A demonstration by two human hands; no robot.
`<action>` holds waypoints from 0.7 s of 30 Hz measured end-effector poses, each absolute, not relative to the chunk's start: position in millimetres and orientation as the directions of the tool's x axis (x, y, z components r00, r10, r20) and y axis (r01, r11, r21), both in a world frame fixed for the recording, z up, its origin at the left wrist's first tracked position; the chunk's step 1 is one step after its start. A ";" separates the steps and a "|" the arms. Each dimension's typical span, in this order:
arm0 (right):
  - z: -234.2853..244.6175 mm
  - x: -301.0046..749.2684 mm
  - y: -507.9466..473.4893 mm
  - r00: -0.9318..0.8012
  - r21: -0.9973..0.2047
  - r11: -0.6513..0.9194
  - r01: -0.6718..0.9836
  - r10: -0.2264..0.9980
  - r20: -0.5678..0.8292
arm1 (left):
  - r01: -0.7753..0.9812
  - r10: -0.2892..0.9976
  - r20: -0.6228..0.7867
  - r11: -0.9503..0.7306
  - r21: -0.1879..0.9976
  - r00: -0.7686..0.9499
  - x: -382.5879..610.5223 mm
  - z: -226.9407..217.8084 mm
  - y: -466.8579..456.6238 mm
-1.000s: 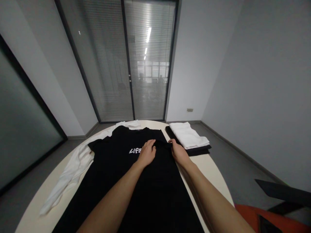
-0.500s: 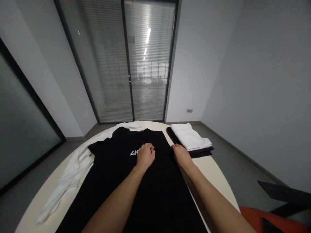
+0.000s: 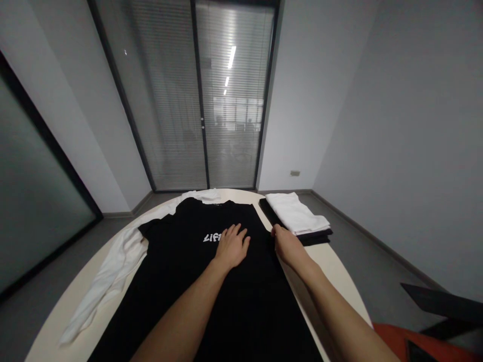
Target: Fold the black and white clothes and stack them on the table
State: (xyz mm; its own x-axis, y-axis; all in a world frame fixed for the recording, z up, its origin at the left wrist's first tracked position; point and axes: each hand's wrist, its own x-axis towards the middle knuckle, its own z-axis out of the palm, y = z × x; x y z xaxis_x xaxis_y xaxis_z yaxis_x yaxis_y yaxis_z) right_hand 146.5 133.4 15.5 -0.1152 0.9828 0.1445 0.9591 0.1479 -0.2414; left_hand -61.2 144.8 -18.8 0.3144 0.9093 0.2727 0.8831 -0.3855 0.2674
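Note:
A black T-shirt (image 3: pixel 177 271) with white lettering lies spread face up on a round pale table (image 3: pixel 335 276). My left hand (image 3: pixel 232 246) lies flat on its chest, just right of the lettering, fingers stretched and spread. At the shirt's right edge my right hand (image 3: pixel 289 246) rests with fingers curled onto the fabric, the right sleeve folded in under it. Both forearms reach out over the shirt's lower part.
A white long-sleeved garment (image 3: pixel 113 266) lies under the black shirt, trailing off to the left. A folded white shirt (image 3: pixel 296 216) sits on folded black cloth (image 3: pixel 319 235) at the table's far right. An orange seat (image 3: pixel 392 342) is near right. Glass doors stand behind.
My left hand went from curled fingers to lying flat and spread on the shirt. My right hand slid slightly right and nearer along the shirt's edge.

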 end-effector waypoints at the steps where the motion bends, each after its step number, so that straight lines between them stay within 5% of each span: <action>1: 13.9 146.0 134.4 -0.107 -0.263 0.146 0.954 0.982 0.158 | 0.888 0.913 0.272 -0.375 0.266 0.304 -61.3 -18.2 144.6; 14: -4.4 141.3 145.9 -0.042 -0.399 0.141 0.906 0.968 0.247 | 0.880 0.889 0.330 -0.405 0.246 0.317 -60.5 -17.7 143.2; 21: -1.1 134.6 143.4 0.048 -0.421 0.040 0.906 0.979 0.198 | 0.865 0.901 0.188 -0.429 0.259 0.391 -59.6 -24.6 142.1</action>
State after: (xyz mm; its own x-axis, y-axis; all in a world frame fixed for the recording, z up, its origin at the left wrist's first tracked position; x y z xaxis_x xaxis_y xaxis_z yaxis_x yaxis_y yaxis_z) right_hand 134.6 143.4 -1.1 0.0482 0.9791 0.1976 0.9062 0.0404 -0.4210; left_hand -59.6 142.1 -24.6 0.3908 0.9011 0.1878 0.8651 -0.4292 0.2594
